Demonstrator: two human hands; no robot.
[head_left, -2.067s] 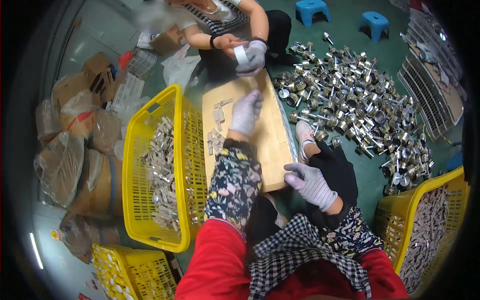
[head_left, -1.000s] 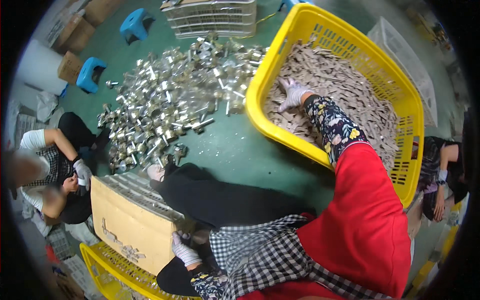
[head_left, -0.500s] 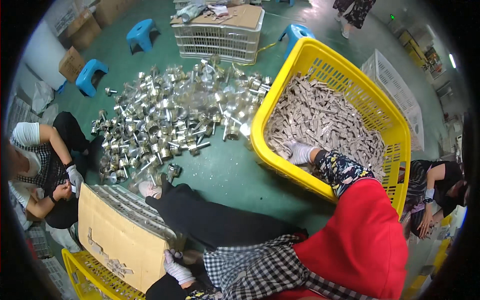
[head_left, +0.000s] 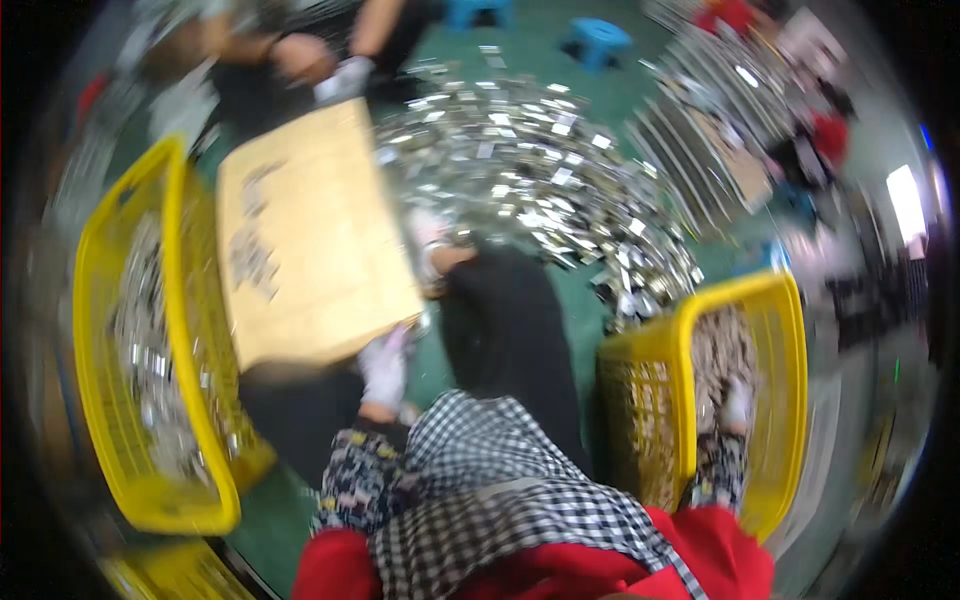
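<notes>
My left hand (head_left: 385,370), in a whitish glove, is at the near right corner of a tan cardboard sheet (head_left: 318,235); its fingers are smeared by motion. A few small grey pieces (head_left: 252,262) lie on the left part of the sheet. Over to the right, my gloved right hand (head_left: 738,403) reaches inside a yellow plastic basket (head_left: 683,400), among many small flat grey-brown pieces (head_left: 718,345). Blur hides whether its fingers hold any.
Another yellow basket (head_left: 170,300) with shiny metal parts stands at left. Beyond my legs, a large heap of metal parts (head_left: 520,170) covers the green floor. A co-worker's gloved hand (head_left: 345,80) is past the sheet. A blue stool (head_left: 598,42) and stacked crates (head_left: 690,150) stand farther back.
The whole view has swung to the left, bringing the left yellow basket fully in and blurring the picture. My left hand stays by the sheet's edge, my right inside the right basket.
</notes>
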